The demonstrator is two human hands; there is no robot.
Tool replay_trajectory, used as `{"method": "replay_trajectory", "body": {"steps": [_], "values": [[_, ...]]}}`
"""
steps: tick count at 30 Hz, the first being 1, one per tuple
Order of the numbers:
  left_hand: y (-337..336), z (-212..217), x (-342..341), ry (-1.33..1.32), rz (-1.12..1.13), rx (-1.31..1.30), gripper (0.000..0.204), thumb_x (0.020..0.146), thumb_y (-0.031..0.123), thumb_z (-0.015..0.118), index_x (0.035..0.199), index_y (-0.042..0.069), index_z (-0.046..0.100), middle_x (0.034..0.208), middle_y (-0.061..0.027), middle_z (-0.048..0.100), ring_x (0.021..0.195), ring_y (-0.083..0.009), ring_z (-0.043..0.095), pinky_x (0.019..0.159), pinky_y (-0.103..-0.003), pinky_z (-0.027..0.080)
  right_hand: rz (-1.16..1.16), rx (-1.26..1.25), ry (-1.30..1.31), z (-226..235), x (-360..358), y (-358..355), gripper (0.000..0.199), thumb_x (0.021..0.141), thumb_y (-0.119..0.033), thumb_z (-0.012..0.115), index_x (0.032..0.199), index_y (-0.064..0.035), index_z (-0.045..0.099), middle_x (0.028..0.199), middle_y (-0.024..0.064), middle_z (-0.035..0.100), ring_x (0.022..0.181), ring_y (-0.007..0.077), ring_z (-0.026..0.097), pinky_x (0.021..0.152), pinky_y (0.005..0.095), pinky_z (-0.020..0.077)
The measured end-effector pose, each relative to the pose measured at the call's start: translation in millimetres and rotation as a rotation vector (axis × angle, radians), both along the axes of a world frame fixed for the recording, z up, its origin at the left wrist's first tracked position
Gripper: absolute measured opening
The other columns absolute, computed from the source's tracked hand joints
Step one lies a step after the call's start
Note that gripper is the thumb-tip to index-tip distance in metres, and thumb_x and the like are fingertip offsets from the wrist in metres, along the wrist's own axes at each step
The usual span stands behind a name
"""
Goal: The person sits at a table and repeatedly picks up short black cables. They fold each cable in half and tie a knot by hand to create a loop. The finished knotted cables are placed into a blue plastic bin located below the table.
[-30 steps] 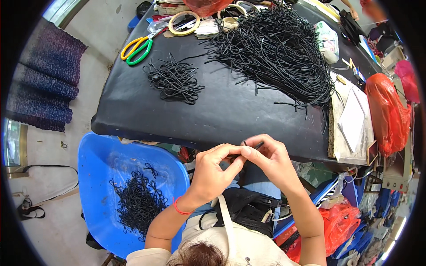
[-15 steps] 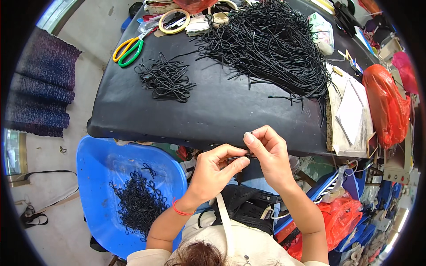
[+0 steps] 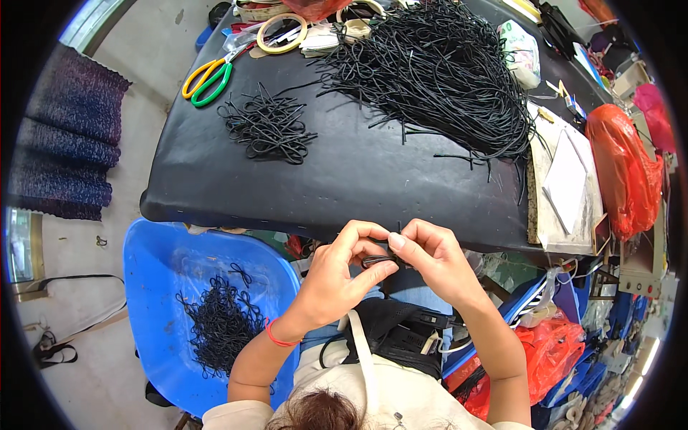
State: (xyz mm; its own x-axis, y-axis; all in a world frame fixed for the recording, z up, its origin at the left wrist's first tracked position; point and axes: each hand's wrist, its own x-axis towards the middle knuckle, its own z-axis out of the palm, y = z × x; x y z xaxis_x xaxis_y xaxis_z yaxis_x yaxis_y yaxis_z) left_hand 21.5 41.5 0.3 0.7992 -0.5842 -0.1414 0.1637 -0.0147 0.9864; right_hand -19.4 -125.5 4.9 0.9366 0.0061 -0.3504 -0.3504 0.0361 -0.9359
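Note:
Between my hands, just off the near edge of the black table (image 3: pixel 344 193), is a looped black cord (image 3: pixel 376 261). My left hand (image 3: pixel 342 271) pinches its loop between thumb and fingers. The thumb and fingertips of my right hand (image 3: pixel 433 259) close on the cord close by, and a short end sticks up above them. A big heap of black cords (image 3: pixel 444 79) covers the far right part of the table. Left of it lies a smaller pile of looped cords (image 3: pixel 269 125). Knotted cords (image 3: pixel 222 326) fill part of the blue tub (image 3: pixel 154 287) at my lower left.
Scissors (image 3: pixel 208 80) with yellow and green handles lie at the table's far left, near a tape roll (image 3: pixel 282 34). On the right are a pale board (image 3: pixel 562 186) and a red plastic bag (image 3: pixel 623 172). Another red bag (image 3: pixel 552 351) sits low beside my right arm.
Both hands have shifted slightly, the right one lower. A cord loop now shows more plainly at my left fingers, and a cord end points up by my right fingertips.

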Motion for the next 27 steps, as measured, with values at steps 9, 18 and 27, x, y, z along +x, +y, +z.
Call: {"method": "replay_trajectory", "body": {"steps": [9, 18, 27], "values": [[-5, -8, -4, 0.178, -0.12, -0.026, 0.019, 0.086, 0.015, 0.059, 0.098, 0.0, 0.059, 0.074, -0.001, 0.06, 0.064, -0.0035, 0.051, 0.056, -0.019, 0.042, -0.111, 0.035, -0.066, 1, -1, 2, 0.027, 0.09, -0.026, 0.057, 0.074, -0.0048, 0.053, 0.064, -0.0062, 0.046, 0.058, 0.0014, 0.035, 0.05, 0.0194, 0.0283], [-8, -3, -15, 0.337, -0.038, -0.183, 0.019, 0.088, 0.012, 0.057, 0.102, 0.0, 0.059, 0.08, 0.0012, 0.058, 0.068, -0.0029, 0.048, 0.064, -0.018, 0.041, -0.225, 0.07, -0.071, 6, 1, 3, 0.026, 0.091, -0.022, 0.055, 0.072, -0.0037, 0.05, 0.065, -0.0038, 0.049, 0.058, 0.0024, 0.044, 0.055, 0.0194, 0.0393], [-12, -10, -12, 0.264, 0.062, -0.144, 0.017, 0.088, 0.014, 0.058, 0.096, -0.001, 0.058, 0.085, -0.0006, 0.061, 0.076, -0.0052, 0.054, 0.069, -0.022, 0.047, -0.301, 0.048, -0.135, 6, -1, 9, 0.017, 0.087, -0.016, 0.06, 0.078, -0.0022, 0.055, 0.068, -0.0043, 0.05, 0.062, 0.0017, 0.043, 0.055, 0.0181, 0.0363]]}}
